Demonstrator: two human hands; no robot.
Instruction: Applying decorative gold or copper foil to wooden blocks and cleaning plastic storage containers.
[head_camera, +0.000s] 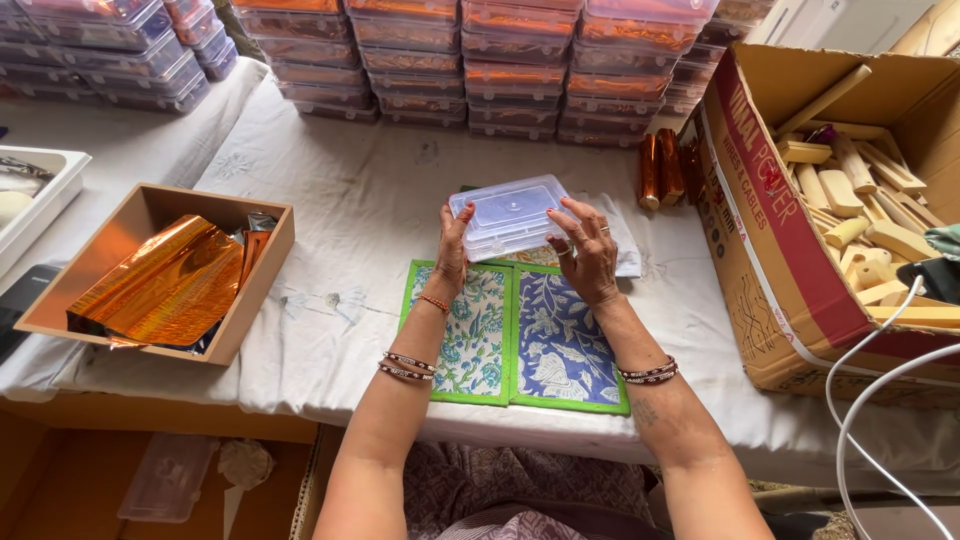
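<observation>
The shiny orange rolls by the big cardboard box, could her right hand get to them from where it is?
Probably yes. The right hand holds the clear plastic box, and only bare white cloth lies between it and the orange rolls. It would have to let go first.

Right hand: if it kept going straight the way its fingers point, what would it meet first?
The right hand already rests its fingers on the clear plastic box. Past that, the line runs over bare white cloth toward the stacked containers, probably the first thing reached, though depth is hard to judge.
</observation>
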